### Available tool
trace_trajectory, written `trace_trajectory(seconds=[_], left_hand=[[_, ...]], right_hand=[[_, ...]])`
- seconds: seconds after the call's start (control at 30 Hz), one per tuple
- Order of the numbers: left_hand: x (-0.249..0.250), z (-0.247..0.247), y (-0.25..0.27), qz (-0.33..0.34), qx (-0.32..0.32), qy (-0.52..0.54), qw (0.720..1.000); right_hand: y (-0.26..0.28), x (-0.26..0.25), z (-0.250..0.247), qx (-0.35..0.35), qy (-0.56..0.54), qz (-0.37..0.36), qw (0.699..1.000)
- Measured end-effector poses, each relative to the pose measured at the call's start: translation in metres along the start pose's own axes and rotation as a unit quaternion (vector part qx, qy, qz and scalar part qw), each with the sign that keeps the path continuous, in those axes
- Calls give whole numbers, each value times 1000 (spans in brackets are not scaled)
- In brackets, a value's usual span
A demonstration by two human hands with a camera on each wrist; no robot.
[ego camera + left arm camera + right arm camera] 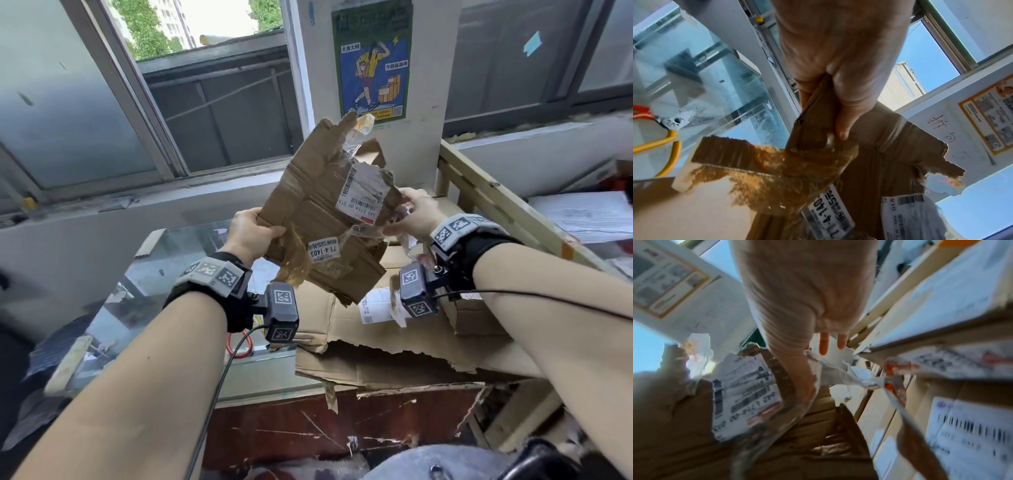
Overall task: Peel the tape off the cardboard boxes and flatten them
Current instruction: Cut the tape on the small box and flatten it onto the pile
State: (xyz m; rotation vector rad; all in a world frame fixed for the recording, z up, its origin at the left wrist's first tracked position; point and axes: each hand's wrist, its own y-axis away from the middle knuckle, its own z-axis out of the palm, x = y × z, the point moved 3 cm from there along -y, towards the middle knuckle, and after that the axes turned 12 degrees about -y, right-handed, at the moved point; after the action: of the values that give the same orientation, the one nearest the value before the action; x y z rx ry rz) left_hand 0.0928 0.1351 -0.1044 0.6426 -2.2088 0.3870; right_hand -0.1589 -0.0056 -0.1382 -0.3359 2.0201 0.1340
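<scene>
Cardboard box (318, 209), torn flat, hangs raised between my hands above the desk (191, 260). My left hand (251, 236) pinches its lower left edge; my right hand (416, 214) pinches crumpled clear tape (368, 230) at its right side. Only the left wrist view shows scissors (657, 120) on the desk.

Torn flattened cardboard box (318, 212) held aloft, tilted, clear tape (368, 230) dangling loose
</scene>
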Motion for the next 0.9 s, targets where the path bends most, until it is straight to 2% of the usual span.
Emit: trace_trajectory(seconds=[0.1,0.23,0.33,0.4,0.5,0.57,0.63,0.7,0.73,0.77,0.83,0.9], left_hand=[[-1,-1,-1,4,4,9,1000],[8,4,-1,21,35,4,999],[23,8,-2,76,79,-27,994],[33,11,-1,121,114,-47,985],[40,21,3,187,179,-97,961],[44,30,5,216,214,-93,948],[50,40,7,242,244,-84,935],[60,51,11,281,258,-81,921],[64,56,12,300,260,-82,914],[67,62,12,317,256,-81,910],[64,74,8,338,246,-75,905],[56,91,3,362,229,-76,901]], right_hand=[[-1,-3,3,-23,17,-16,999],[4,-18,-1,10,36,-59,998],[10,-17,-8,70,11,-20,997],[11,-13,-8,46,-60,26,997],[14,-15,-10,-34,-221,65,973],[15,-14,-14,-42,-298,67,951],[13,-12,-22,-34,-390,84,916],[11,-5,-36,4,-458,109,882],[9,-1,-43,32,-467,113,876],[6,6,-53,65,-452,104,883],[8,13,-68,143,-325,94,930],[11,19,-76,143,-135,87,977]])
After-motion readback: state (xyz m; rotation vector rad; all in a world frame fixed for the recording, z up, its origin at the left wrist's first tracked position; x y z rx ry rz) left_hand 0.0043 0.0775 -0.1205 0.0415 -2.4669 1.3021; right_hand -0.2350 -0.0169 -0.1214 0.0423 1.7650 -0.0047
